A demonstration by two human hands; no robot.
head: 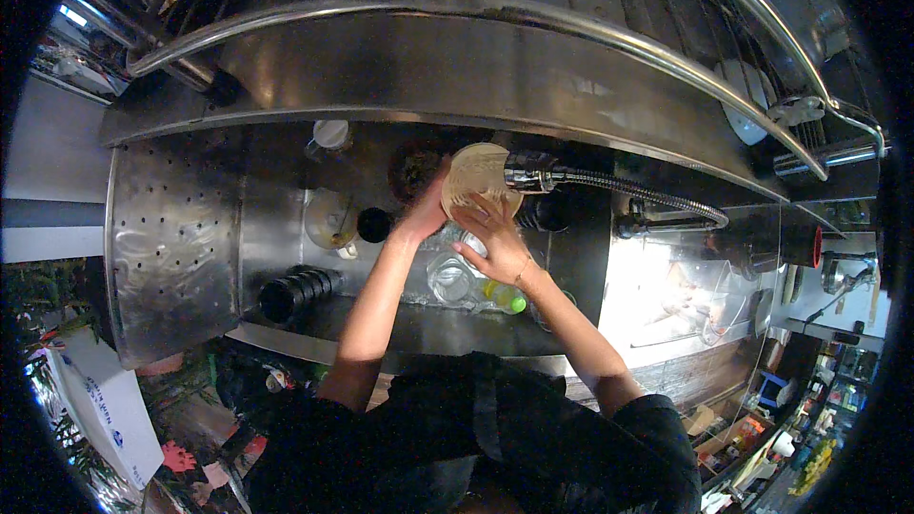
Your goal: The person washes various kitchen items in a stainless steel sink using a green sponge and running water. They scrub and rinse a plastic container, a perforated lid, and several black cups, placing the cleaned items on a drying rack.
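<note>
My left hand grips the left edge of a round beige dish, which has curved lines across its face. The fingers of my right hand lie spread on the dish's lower face. Beside its right edge is the chrome spray head of a tap, overlapping the dish. Beneath my hands, in a stainless steel sink, stand a clear glass vessel and a yellowish bottle with a bright green cap. Where the left thumb and fingers wrap the dish is partly hidden.
Left in the sink are a glass jug, a white-lidded container and stacked black cups. A perforated steel drainboard adjoins the left side. The tap's flexible hose arches right. A steel rail crosses above.
</note>
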